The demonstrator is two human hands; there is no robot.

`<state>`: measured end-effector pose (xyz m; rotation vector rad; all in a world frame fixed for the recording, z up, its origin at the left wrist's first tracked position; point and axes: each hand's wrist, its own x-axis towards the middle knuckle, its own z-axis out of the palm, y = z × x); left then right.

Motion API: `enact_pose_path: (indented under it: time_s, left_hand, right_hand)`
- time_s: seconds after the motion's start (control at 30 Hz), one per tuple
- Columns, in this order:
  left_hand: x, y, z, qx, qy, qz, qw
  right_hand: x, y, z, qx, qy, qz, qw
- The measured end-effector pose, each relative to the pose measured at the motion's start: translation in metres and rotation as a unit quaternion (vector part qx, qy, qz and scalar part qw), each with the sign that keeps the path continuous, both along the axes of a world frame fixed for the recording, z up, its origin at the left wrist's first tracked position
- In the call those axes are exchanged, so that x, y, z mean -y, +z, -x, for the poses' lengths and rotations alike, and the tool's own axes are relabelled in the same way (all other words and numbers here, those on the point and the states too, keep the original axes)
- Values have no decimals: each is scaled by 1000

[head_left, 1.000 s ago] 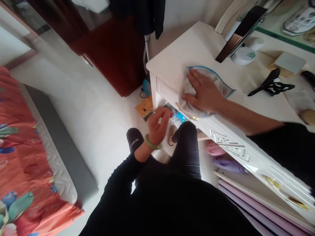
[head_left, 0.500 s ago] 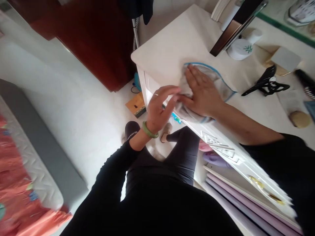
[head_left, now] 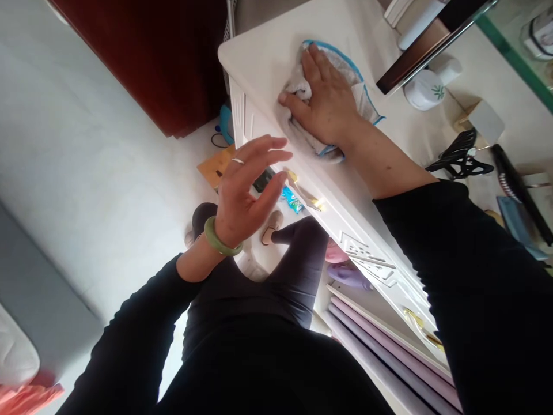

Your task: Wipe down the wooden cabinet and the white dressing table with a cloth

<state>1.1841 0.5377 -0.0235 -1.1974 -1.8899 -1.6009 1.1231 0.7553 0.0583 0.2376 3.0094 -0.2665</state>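
My right hand (head_left: 330,104) presses down on a pale grey cloth (head_left: 363,95) with blue edging, on top of a white dresser (head_left: 263,49). A fold of the cloth is bunched between its thumb and fingers, and part of it lies hidden under the palm. Off the dresser's front edge, my left hand (head_left: 248,190) hovers in the air with its fingers apart, holding nothing. It wears a ring and a green bangle (head_left: 219,237). Below its fingertips is a gold drawer handle (head_left: 305,193).
A black claw clip (head_left: 460,158), a white round jar (head_left: 425,89) and a black hairbrush (head_left: 522,196) lie to the right on the dresser. A glass shelf (head_left: 514,52) juts over it. A dark red cabinet (head_left: 151,63) stands at the far left.
My right hand and the cloth have moved away from the front edge, toward the dresser's far left corner. My left hand has drawn back from the cloth, and its fingers have spread.
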Motion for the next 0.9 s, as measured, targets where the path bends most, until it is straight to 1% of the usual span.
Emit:
enact_pose_path:
  time_s: [0.07, 0.13, 0.23, 0.33, 0.4, 0.47, 0.57, 0.7, 0.8, 0.83, 0.9]
  left_hand:
    - [6, -14, -6, 36, 11, 3, 999]
    - [13, -20, -8, 67, 26, 5, 997]
    - [25, -19, -5, 84, 44, 2, 996]
    - [37, -14, 7, 76, 51, 6, 996]
    - [40, -13, 17, 73, 47, -1, 996]
    - [38, -14, 27, 65, 35, -14, 997]
    - [30, -14, 33, 60, 21, -20, 998]
    - [21, -13, 27, 108, 30, -31, 993]
    - [21, -12, 23, 89, 26, -22, 995]
    - [20, -11, 22, 79, 25, -18, 996]
    - [18, -7, 21, 72, 25, -11, 997]
  right_hand:
    - [2, 2, 8, 5, 4, -5, 1000]
    - [5, 3, 21, 13, -4, -15, 1000]
    - [9, 4, 47, 16, -15, -27, 999]
    - [11, 3, 74, -1, -12, -24, 1000]
    - [12, 3, 86, -8, -14, -23, 1000]
    - [13, 4, 90, -17, -15, -22, 1000]
    - [17, 4, 86, -10, -21, -14, 1000]
    - [25, 4, 71, -13, -55, -25, 998]
    - [31, 4, 53, -12, -74, -21, 997]
    - [33, 4, 45, -8, -65, -14, 998]
    - [35, 3, 23, -11, -24, -13, 1000]
